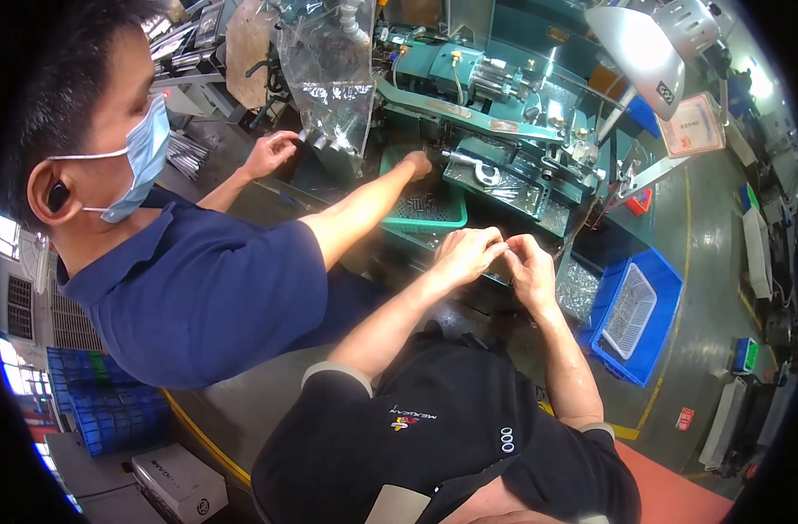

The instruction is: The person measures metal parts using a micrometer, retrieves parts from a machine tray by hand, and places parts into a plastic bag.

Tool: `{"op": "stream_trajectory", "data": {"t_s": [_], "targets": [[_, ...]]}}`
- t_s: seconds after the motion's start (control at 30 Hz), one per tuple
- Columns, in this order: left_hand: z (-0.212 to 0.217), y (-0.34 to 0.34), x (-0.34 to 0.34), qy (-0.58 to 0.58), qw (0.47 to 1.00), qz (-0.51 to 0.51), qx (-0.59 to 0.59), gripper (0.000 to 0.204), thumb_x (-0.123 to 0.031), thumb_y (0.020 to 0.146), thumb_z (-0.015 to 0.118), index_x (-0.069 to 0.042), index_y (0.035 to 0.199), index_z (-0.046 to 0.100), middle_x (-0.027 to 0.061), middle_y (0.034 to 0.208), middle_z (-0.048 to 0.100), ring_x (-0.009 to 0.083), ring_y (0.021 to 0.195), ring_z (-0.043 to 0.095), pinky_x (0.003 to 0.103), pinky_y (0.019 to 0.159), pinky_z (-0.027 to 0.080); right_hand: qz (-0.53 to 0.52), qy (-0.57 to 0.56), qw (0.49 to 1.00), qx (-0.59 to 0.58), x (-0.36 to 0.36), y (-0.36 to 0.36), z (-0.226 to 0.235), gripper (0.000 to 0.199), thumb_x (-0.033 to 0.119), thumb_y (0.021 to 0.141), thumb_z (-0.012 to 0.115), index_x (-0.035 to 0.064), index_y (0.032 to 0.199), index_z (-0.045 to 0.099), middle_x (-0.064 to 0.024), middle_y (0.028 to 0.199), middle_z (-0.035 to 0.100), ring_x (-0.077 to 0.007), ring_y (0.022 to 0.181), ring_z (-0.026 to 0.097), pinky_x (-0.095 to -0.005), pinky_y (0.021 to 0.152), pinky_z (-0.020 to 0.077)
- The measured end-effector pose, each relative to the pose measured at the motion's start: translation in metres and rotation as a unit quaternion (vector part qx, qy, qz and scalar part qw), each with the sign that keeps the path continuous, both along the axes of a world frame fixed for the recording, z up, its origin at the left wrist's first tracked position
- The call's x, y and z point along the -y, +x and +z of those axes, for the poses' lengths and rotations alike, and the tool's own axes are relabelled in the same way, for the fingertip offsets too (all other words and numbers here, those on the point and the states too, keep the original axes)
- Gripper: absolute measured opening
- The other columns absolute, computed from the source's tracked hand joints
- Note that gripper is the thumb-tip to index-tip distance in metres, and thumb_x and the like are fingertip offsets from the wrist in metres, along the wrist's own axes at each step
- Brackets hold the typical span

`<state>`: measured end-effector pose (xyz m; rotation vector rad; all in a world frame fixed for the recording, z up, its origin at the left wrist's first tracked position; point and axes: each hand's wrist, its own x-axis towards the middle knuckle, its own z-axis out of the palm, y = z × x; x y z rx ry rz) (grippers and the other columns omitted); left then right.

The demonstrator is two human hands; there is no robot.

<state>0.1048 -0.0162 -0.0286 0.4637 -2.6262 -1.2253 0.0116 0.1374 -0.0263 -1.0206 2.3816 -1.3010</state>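
Pinching: left hand [463, 253] and right hand [530, 262], fingertips together on something too small to tell
Beyond hands: green basket [425, 210], co-worker's hand [416, 163] in it

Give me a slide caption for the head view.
Left hand and right hand meet fingertip to fingertip beside a green basket, near a co-worker's hand.

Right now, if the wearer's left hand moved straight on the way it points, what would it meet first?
The left hand points up and right, fingertips meeting the right hand. Beyond them, probably the green plastic tray of small metal parts or the teal metal machine bed; depth is unclear.
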Motion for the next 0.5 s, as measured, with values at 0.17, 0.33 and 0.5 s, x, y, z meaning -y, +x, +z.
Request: {"op": "stream_trajectory", "data": {"t_s": [0.17,0.33,0.5], "targets": [[0.0043,0.0008,-0.0004,-0.001,1.000,-0.008,-0.011,0.025,-0.032,0.099,0.065,-0.008,0.104,0.072,0.0163,0.094,0.075,0.0383,0.089,0.072,0.048,0.078,0.056,-0.004,0.005,1.000,-0.001,-0.0001,-0.0012,-0.0037,0.022,0.014,0.093,0.074,0.0038,0.111,0.068,-0.0164,0.097,0.076,-0.0324,0.089,0.075,-0.0405,0.078,0.0576],[0.0050,0.0011,0.0003,0.000,1.000,-0.003,-0.004,0.025,-0.031,0.099,0.065,-0.008,0.103,0.072,0.0163,0.093,0.075,0.0382,0.087,0.072,0.047,0.076,0.056,-0.003,0.010,1.000,0.009,0.0011,-0.0012,-0.0014,0.022,0.014,0.093,0.074,0.0038,0.112,0.068,-0.0170,0.098,0.076,-0.0333,0.091,0.075,-0.0409,0.079,0.0579],[0.0040,-0.0010,-0.0003,-0.002,1.000,0.004,-0.011,0.026,-0.034,0.098,0.065,-0.010,0.102,0.072,0.0152,0.090,0.075,0.0382,0.086,0.072,0.048,0.074,0.056,-0.004,0.013,1.000,-0.002,0.0008,-0.0036,-0.0049,0.022,0.016,0.094,0.074,0.0038,0.111,0.068,-0.0174,0.099,0.076,-0.0337,0.092,0.075,-0.0412,0.079,0.0580]]}}
